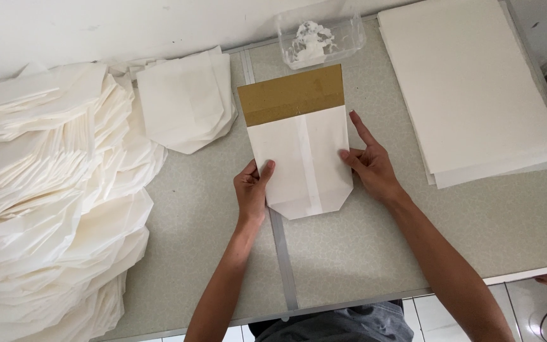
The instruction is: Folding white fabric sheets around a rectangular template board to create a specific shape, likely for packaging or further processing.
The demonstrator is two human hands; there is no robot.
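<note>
A folded white paper bag lies flat on the table over a brown cardboard template that sticks out at its far end. The bag's near end is folded into a point with clipped corners. My left hand pinches the bag's left edge, thumb on top. My right hand presses the right edge, with the index finger stretched along it.
A big heap of finished white bags fills the left side, with a smaller pile behind it. A stack of flat white sheets lies at the right. A clear tub of white paste stands at the back. The grey table has a metal seam.
</note>
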